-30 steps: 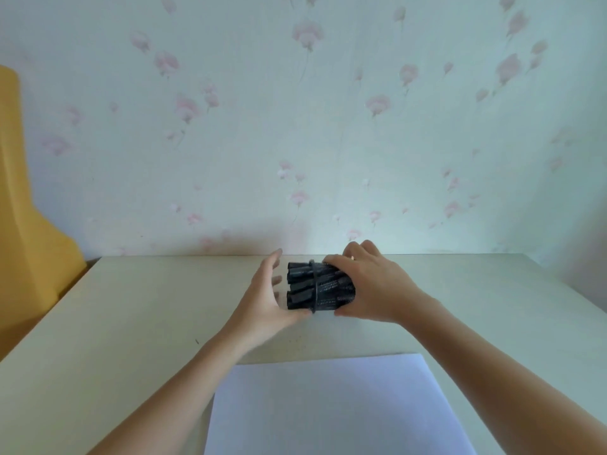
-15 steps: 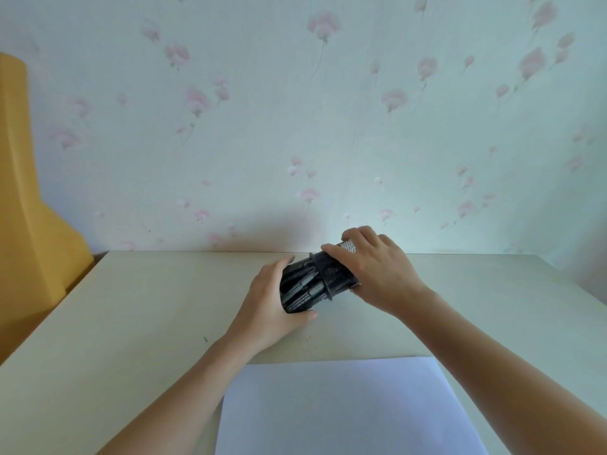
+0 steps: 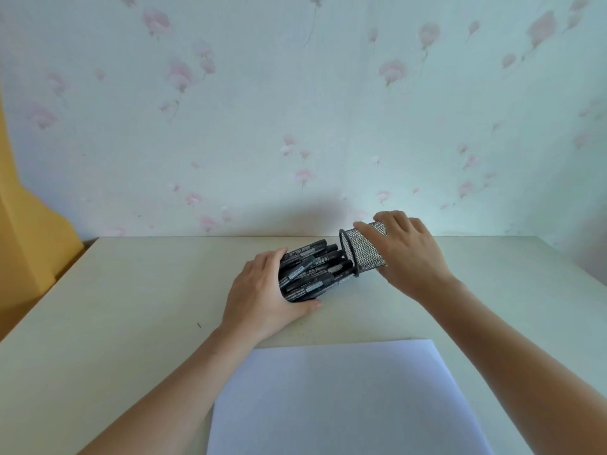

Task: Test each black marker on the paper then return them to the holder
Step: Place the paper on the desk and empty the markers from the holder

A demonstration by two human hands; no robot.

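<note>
My left hand (image 3: 262,290) sits just left of the frame's centre, its fingers curled round one end of a bundle of black markers (image 3: 312,274). My thumb runs along under the bundle, close to the table (image 3: 131,307), and my palm cups the ends of the markers, so I cannot tell how the other fingers lie behind them. The markers lie nearly flat, pointing up and to the right, with printed labels showing on several barrels.

My right hand (image 3: 407,254), right of centre, grips the mesh holder (image 3: 364,251) from above, fingers curled over its far side and thumb on the near side. The holder is tipped on its side, its dark rim facing left toward the markers. The right ends of the markers reach its mouth; whether any are inside I cannot tell.

The paper (image 3: 345,399) lies flat on the table in the lower centre of the frame, below both hands and apart from the markers. It is blank. My forearms cross its left and right edges.

Floral wallpaper (image 3: 295,110) fills the upper frame, and a yellow shape (image 3: 29,241) stands at the left edge.
</note>
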